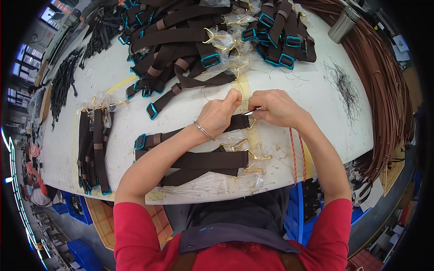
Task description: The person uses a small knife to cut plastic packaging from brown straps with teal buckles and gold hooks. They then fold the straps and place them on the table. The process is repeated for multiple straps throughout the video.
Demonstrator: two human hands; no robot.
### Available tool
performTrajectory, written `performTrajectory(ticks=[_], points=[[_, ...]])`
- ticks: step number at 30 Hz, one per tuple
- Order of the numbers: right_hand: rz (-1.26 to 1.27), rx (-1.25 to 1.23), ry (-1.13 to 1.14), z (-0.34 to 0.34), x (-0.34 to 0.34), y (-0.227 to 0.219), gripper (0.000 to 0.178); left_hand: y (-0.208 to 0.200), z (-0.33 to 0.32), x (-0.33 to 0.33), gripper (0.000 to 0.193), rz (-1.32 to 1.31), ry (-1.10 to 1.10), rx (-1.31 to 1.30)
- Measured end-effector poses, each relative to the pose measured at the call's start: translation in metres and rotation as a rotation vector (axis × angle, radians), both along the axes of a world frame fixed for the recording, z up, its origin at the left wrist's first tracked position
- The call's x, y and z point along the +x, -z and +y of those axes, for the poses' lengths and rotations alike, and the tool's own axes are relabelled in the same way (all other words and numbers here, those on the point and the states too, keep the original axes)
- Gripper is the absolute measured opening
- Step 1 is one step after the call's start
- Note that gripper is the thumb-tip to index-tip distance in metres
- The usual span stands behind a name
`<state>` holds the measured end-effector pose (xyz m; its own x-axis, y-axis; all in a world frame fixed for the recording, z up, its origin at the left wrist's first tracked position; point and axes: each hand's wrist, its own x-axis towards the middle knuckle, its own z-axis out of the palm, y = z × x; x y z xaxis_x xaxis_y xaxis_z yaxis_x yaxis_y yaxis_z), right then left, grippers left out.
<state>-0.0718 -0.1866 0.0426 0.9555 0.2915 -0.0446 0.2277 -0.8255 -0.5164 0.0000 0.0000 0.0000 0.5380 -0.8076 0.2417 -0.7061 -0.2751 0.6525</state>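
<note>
A dark brown webbing strap [237, 122] lies across the table under my hands, with a gold hook [252, 123] at its right end and a blue-covered buckle [140, 142] at its left. My right hand [276, 108] is closed on small metal thread snips [253, 111], whose tips point left over the strap's end. Just left of them, my left hand [218, 113] is closed in a pinch above the strap; what its fingers hold is too small to make out. Nearer me lie more brown straps [208, 160] with gold hooks partly wrapped in clear plastic.
A heap of brown straps [181, 36] with blue-covered buckles fills the far side. A strap bundle [97, 149] lies left. To the right are a tangle of dark threads [344, 83], a metal flask [343, 25], long brown strips [379, 77] and an orange cord [293, 156].
</note>
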Motion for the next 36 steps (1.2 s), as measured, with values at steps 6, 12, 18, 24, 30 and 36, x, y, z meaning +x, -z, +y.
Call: performTrajectory(ticks=[6,12,18,24,30,36], points=[[-0.008,0.054,0.007,-0.004,0.0,0.006,0.012,0.001,-0.002,0.0,0.012,0.048,-0.02,0.005],[0.067,0.102,0.038,-0.002,-0.001,0.004,0.01,-0.023,-0.013,0.008,0.013,0.449,-0.069,0.025],[0.058,0.095,0.066,-0.001,-0.003,0.002,0.014,-0.05,-0.011,0.04,0.025,0.132,0.256,0.334],[0.104,0.022,0.05,0.007,0.001,-0.005,0.015,-0.015,0.006,0.027,0.015,0.037,0.269,0.321],[0.093,0.004,0.039,0.009,0.003,-0.004,0.014,-0.014,0.003,0.019,0.008,-0.021,0.201,0.306],[0.074,0.059,0.039,0.008,0.002,0.001,0.013,-0.017,0.004,0.015,0.007,-0.047,0.175,0.324]])
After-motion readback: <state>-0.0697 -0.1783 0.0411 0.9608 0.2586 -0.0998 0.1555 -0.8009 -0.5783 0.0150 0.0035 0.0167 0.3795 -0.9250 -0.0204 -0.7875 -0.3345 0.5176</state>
